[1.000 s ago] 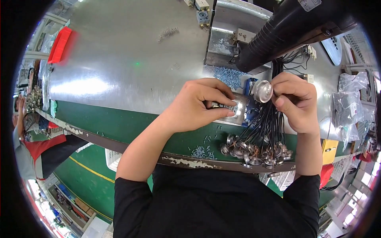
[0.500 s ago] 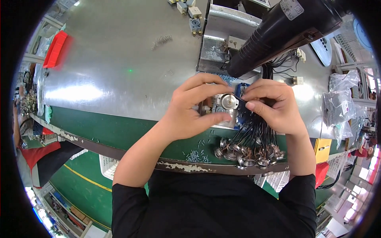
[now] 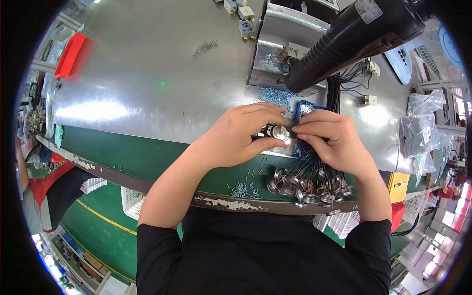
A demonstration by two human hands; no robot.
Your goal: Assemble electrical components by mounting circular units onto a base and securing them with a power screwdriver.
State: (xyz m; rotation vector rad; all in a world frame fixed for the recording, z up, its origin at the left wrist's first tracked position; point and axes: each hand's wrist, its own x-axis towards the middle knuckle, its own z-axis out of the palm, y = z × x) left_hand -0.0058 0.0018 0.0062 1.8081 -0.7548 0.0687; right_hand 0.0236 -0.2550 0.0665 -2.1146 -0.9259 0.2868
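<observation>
Between the fingers and thumb of my left hand (image 3: 236, 135) is a small round metal part (image 3: 279, 132), standing above a metal-and-blue fixture (image 3: 308, 107). My left fingers are curled around it, so its underside is hidden. Close on its right, my right hand (image 3: 337, 140) is closed in a pinch, its fingertips at what looks like a thin black wire beside the part. A bundle of black wires ending in round metal discs (image 3: 309, 189) hangs below my right hand, over the green bench edge. Blue screws (image 3: 275, 96) are heaped just beyond my left hand.
A large black cylindrical tool (image 3: 344, 46) slants in from the upper right, over a metal housing (image 3: 275, 49). Loose screws (image 3: 244, 191) lie on the green strip (image 3: 123, 150). Springs (image 3: 204, 46), white switch-like blocks (image 3: 246, 22) and a red tray (image 3: 70, 55) are farther off.
My left thumb and fingers have closed in around the round metal part, which sat more exposed before. My right fingertips have moved slightly left, toward it. The view has shifted a little.
</observation>
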